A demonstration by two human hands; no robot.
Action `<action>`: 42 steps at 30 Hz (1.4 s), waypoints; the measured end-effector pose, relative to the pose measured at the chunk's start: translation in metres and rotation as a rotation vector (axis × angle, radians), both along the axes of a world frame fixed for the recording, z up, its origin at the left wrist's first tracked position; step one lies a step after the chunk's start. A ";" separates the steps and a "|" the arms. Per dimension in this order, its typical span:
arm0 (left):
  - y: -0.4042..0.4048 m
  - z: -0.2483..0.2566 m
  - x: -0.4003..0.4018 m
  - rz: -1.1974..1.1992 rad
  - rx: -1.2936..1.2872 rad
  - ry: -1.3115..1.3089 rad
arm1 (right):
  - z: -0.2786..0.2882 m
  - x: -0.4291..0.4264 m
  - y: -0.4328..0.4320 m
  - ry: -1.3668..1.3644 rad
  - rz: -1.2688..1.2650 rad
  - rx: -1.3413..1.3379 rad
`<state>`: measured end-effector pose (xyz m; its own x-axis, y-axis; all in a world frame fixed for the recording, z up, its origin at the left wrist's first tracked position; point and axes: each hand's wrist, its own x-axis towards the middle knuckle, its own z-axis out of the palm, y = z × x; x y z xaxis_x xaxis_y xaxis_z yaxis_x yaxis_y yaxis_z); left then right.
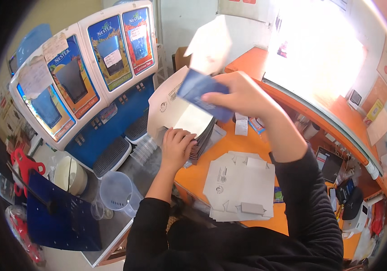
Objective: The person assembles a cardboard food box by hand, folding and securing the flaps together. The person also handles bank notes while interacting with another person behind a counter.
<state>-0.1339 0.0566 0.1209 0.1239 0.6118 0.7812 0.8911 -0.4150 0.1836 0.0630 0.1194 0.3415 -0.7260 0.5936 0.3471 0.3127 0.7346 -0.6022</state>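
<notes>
My right hand (239, 93) is raised over the orange counter (193, 178) and grips a blue, blurred, flat rectangular piece (203, 94). Directly behind it a pale cardboard piece (210, 44) sticks up; whether the two are joined, I cannot tell. Below them leans a stack of paperboard box blanks (169, 96), printed side and pale inner face showing. My left hand (177, 145) clasps the near edge of this stack with fingers curled over it. Closer to my body, another pile of flat box blanks (239, 186) lies on the counter.
A drink dispenser (112, 50) with drip trays (112, 159) stands at left. Near it are nested plastic cups (145, 149), a clear measuring jug (119, 191) and a cream bucket (70, 174). An orange ledge (342, 125) rises at right above a cluttered shelf.
</notes>
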 end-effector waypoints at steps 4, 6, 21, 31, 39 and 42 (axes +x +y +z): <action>0.011 0.002 -0.003 -0.027 0.101 -0.115 | -0.044 -0.057 0.028 -0.168 0.151 0.047; 0.008 0.001 -0.005 -0.021 0.096 -0.107 | -0.074 -0.078 0.040 -0.281 0.132 0.206; 0.013 -0.010 -0.017 -0.028 0.170 -0.133 | -0.147 -0.097 0.015 -0.459 -0.038 0.166; 0.001 0.023 -0.004 0.002 0.163 -0.036 | -0.137 -0.079 0.116 0.003 -0.526 0.767; 0.009 0.019 -0.008 -0.108 -0.048 0.051 | -0.164 -0.066 0.177 -0.396 -0.282 0.229; 0.009 0.023 -0.007 -0.075 -0.153 0.086 | -0.167 -0.063 0.173 -0.302 -0.336 0.218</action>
